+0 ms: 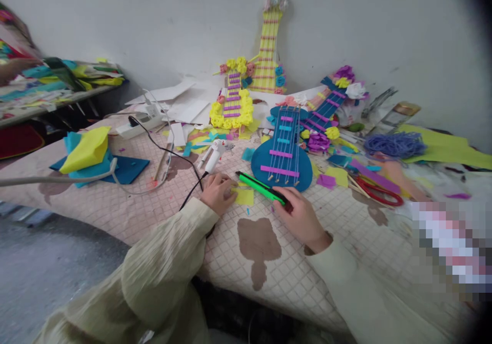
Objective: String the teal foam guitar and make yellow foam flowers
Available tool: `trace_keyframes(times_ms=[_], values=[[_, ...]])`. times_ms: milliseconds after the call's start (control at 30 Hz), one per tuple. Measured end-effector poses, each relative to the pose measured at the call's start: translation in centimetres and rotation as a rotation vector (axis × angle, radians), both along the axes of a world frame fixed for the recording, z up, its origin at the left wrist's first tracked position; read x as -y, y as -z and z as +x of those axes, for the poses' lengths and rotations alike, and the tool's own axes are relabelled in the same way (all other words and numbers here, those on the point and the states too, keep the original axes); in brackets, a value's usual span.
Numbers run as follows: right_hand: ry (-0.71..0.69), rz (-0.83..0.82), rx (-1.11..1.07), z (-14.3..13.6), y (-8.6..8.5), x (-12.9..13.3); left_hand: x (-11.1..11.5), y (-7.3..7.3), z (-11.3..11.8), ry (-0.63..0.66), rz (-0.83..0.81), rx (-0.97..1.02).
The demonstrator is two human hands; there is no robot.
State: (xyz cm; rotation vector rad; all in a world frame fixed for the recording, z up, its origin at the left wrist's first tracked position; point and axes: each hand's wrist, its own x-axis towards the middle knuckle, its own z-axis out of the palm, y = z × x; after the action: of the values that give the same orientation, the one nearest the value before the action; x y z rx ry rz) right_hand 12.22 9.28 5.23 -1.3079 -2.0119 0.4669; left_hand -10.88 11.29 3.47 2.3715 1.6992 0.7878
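Note:
A green utility knife (257,185) is held in my right hand (299,216), its dark tip pointing left and away from me. My left hand (218,193) rests on the table with curled fingers, at the left edge of a small yellow paper piece (245,197). Just beyond this hand stands a white hot glue gun (217,154) with a black cord. Behind the knife lies a blue paper guitar (282,162) with strings and pink and light-blue strips across it.
A yellow flowered guitar (231,110) and another blue one (326,105) lie behind. Red-handled scissors (380,193) and purple-blue yarn (395,145) are at right. A power strip (141,123) and folded coloured paper (88,154) lie left. Another person's arm (402,177) reaches in from the right.

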Motion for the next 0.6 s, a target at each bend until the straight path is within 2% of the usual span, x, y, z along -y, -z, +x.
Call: trace_keyframes(times_ms=[267,467,600], values=[[-0.066,0.012,0.02,-0.02,0.5,-0.39,0.03,0.12,-0.09,0.009,0.021,-0.015],[-0.074,-0.038,0.124,-0.46,0.59,-0.28,0.11,-0.05,-0.11,0.004,0.027,0.017],[-0.051,-0.03,0.042,-0.33,0.56,-0.13,0.12,-0.11,-0.25,0.03,0.031,0.081]])
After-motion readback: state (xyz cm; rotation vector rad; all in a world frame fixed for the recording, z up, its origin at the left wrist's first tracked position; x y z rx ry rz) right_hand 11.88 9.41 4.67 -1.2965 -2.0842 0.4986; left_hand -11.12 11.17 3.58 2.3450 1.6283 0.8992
